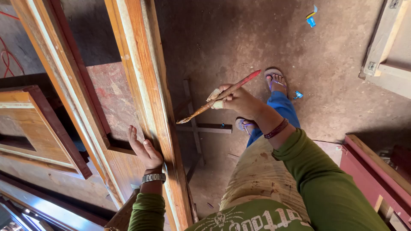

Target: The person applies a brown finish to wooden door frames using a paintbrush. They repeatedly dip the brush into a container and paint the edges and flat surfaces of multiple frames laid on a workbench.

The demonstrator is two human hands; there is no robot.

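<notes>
The big wooden door frame [145, 98] runs out of view at top and bottom, and the stand under it is mostly hidden. The left hand [145, 149] lies flat against the frame's rail, fingers stretched open, a metal watch [153, 177] on the wrist. The right hand [239, 100] is raised clear of the wood, fingers closed round a red-handled brush [220, 96], bristles tilted down toward the frame.

Door [145, 85] runs off top and bottom edges. Beside it, left hand [145, 149] palm is hidden against the wood. Blue scraps [311, 19] right of door too small to identify.
</notes>
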